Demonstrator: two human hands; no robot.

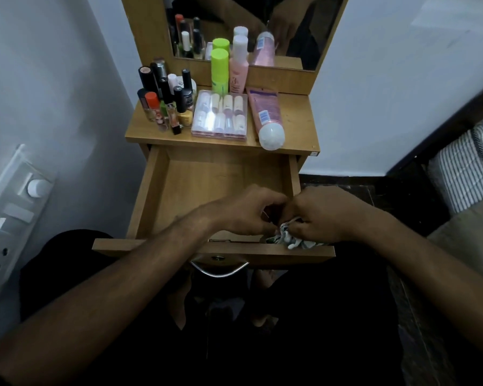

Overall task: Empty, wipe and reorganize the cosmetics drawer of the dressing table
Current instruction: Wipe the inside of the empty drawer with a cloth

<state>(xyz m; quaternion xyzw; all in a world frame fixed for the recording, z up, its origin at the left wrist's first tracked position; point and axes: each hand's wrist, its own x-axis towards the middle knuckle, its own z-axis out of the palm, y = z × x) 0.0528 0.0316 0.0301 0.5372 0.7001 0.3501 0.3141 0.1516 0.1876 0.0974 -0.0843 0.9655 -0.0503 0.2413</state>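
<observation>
The wooden drawer (204,179) of the dressing table is pulled out, and its floor shows bare wood. Both my hands meet over its front right corner. My right hand (321,213) grips a crumpled patterned cloth (293,238) that rests on the drawer's front edge. My left hand (246,210) has its fingers curled at the same cloth, pinching it. On the tabletop (296,112) stand a cluster of nail polish bottles (168,98), a green bottle (219,71), a pink bottle (239,68), a clear box of small bottles (221,115) and a pink tube (265,118) lying down.
A mirror (251,26) rises behind the tabletop. A white wall with a switch and socket panel (9,218) is at the left. A striped pillow and bedding (463,168) lie at the right. A metal handle (219,270) hangs under the drawer front.
</observation>
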